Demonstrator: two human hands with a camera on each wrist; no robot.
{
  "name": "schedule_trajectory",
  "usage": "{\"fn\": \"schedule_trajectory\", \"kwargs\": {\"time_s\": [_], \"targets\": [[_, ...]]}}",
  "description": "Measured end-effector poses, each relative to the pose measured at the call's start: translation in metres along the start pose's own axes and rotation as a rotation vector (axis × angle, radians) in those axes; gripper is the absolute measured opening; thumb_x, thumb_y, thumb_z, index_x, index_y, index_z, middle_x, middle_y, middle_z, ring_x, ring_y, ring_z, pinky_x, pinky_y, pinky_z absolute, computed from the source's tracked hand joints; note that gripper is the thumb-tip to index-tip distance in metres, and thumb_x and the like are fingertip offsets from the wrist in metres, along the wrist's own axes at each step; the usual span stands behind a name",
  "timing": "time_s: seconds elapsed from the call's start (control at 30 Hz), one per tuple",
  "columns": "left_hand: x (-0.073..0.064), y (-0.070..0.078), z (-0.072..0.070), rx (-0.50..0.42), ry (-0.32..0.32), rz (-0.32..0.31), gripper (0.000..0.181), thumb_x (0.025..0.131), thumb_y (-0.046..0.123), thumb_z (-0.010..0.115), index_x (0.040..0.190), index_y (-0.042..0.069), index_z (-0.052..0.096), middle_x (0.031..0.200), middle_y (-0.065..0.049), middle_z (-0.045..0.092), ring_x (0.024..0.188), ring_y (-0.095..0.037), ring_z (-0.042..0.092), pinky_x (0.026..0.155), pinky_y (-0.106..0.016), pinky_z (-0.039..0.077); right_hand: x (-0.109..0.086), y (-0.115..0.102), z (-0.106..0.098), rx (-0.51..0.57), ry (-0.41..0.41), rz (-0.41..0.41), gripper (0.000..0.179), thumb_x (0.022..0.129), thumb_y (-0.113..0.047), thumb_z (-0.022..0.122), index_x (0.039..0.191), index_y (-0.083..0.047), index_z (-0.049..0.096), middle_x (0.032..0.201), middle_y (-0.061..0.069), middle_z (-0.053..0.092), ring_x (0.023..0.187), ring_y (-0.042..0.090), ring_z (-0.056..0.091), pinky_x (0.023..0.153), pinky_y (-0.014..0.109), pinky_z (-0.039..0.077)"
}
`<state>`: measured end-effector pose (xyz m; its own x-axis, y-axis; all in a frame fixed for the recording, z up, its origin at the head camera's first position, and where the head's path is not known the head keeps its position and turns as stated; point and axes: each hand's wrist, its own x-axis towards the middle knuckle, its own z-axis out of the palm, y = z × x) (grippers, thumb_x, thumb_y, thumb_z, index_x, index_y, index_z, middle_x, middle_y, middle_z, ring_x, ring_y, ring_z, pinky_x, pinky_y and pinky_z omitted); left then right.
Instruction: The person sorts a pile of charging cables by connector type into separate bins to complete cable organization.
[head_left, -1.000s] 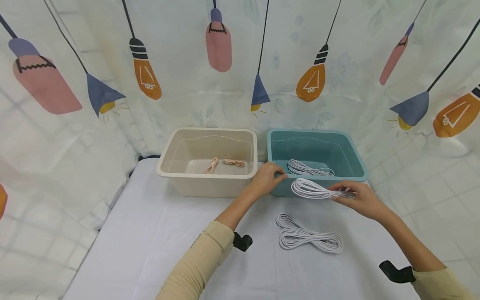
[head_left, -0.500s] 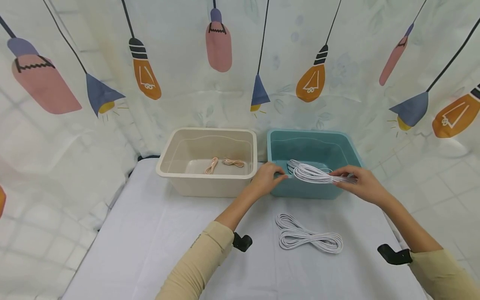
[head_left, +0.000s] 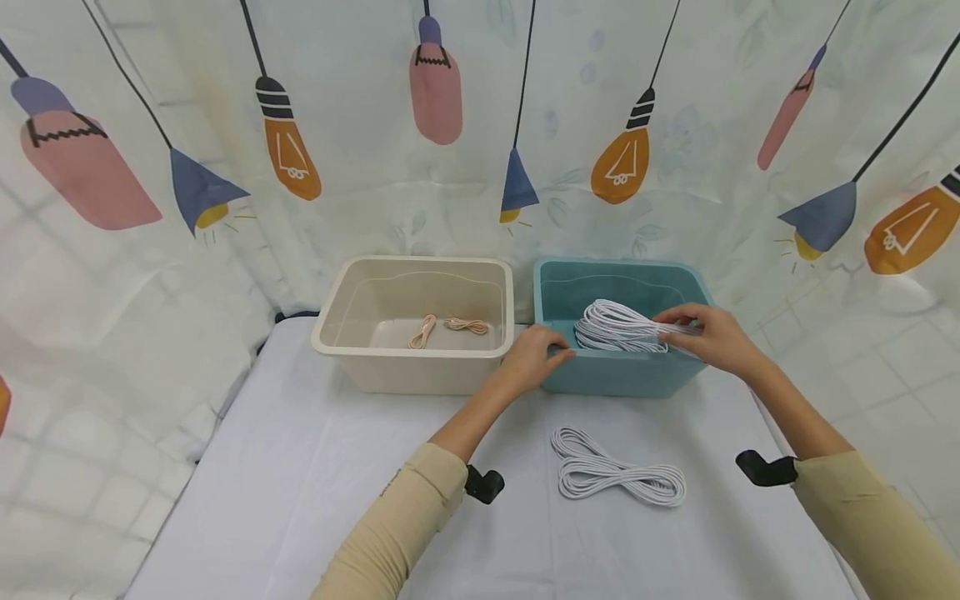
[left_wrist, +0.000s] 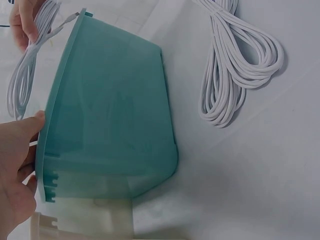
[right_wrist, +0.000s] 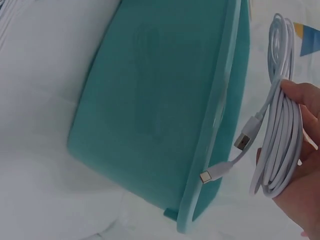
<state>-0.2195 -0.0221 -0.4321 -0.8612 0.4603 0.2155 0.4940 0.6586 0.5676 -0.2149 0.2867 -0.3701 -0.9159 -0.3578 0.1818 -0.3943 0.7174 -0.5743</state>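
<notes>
Teal plastic on the right side of the counter (head_left: 510, 550), and that's where the action is! The right hand (head_left: 712, 337) has its thumb and fingers bent round one end of a white USB cable bundle (head_left: 617, 318), pinching it, and the looped end hangs over the opening of the teal bin (head_left: 622, 379). From the right wrist, two plugs dangle off that coil: a USB-A plug (right_wrist: 243, 141) and a smaller metal-tipped plug (right_wrist: 215, 172), the latter crossing the bin's rim in view; contact there, I can't tell.

Over to the left hand (head_left: 531, 354): thumb and fingers close together, gripping the rim at the near left corner of the teal bin. Inside that bin lies a second white bundle (head_left: 600, 342), partly covered by the held one; whether the two touch, no telling from here.

Just in front, on the white cloth, a figure-eight cable bundle (head_left: 618, 471) lies flat, well apart from both hands. And beside the teal bin stands the beige bin (head_left: 408, 353), with two small peach cable bundles (head_left: 467, 325) on its floor, one slanted, one lying crosswise.
</notes>
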Motion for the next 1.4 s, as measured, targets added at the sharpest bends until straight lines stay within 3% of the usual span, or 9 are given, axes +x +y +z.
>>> {"fn": "schedule_trajectory", "kwargs": {"time_s": [0.1,0.3,0.8,1.13,1.4], "targets": [[0.0,0.0,0.0,-0.007,-0.002,-0.005,0.021,0.104,0.023,0.07,0.111,0.006,0.081,0.109,-0.007,0.078,0.11,-0.024,0.067,0.097,-0.036,0.055,0.007,0.002,0.0,-0.019,-0.002,0.024,0.027,0.099,-0.012,0.073,0.123,0.003,0.074,0.116,0.023,0.071,0.1,0.029,0.059,0.072,0.022,0.049],[0.0,0.0,0.001,-0.016,-0.004,-0.002,0.022,0.104,0.023,0.07,0.111,0.006,0.081,0.109,-0.008,0.078,0.11,-0.025,0.066,0.097,-0.037,0.055,0.02,0.005,-0.001,-0.031,0.004,0.049,0.03,0.1,-0.013,0.072,0.125,0.003,0.073,0.121,0.027,0.07,0.105,0.036,0.06,0.071,0.025,0.048],[0.0,-0.003,0.0,-0.01,-0.002,0.008,0.021,0.104,0.023,0.071,0.109,0.006,0.081,0.108,-0.008,0.078,0.111,-0.026,0.067,0.099,-0.036,0.055,0.046,0.008,-0.001,-0.015,-0.008,0.113,0.035,0.104,-0.018,0.07,0.13,0.005,0.07,0.132,0.03,0.064,0.115,0.04,0.054,0.074,0.025,0.048],[0.0,-0.001,-0.001,-0.014,-0.01,-0.011,0.021,0.104,0.023,0.071,0.11,0.005,0.081,0.108,-0.009,0.077,0.111,-0.026,0.067,0.099,-0.037,0.055,0.057,0.011,0.001,0.004,-0.029,0.167,0.038,0.106,-0.02,0.066,0.133,0.006,0.067,0.133,0.031,0.061,0.113,0.041,0.053,0.058,0.028,0.05],[-0.001,-0.001,-0.001,-0.015,-0.012,-0.019,0.022,0.104,0.024,0.071,0.11,0.006,0.081,0.108,-0.008,0.078,0.112,-0.025,0.066,0.099,-0.037,0.055,0.058,0.01,-0.001,0.04,0.027,0.131,0.04,0.105,-0.02,0.068,0.135,0.006,0.066,0.134,0.03,0.064,0.116,0.039,0.059,0.077,0.014,0.045]]}}
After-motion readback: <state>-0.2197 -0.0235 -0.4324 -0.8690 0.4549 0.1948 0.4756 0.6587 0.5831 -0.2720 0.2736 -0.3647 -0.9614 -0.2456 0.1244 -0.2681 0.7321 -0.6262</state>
